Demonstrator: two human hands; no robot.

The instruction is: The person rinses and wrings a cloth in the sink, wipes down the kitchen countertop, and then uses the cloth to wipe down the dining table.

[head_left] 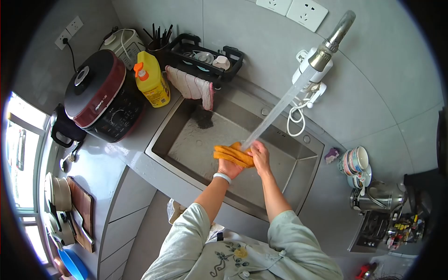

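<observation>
An orange cloth (pixel 231 155), folded and bunched, is held over the steel sink (pixel 186 140) under running water from the faucet (pixel 322 58). My left hand (pixel 229 169), with a pale bracelet at its wrist, supports the cloth from below, its fingers mostly hidden by the cloth. The fingers of my right hand (pixel 259 157) are closed on the cloth's right end, beside the spot where the stream lands.
A striped towel (pixel 191 86) hangs over the sink's back left corner. Beyond it are a yellow bottle (pixel 152 80), a dark cooker (pixel 105 95) and a black rack (pixel 205 58). Stacked bowls (pixel 354 161) and a kettle (pixel 378 196) stand at the right.
</observation>
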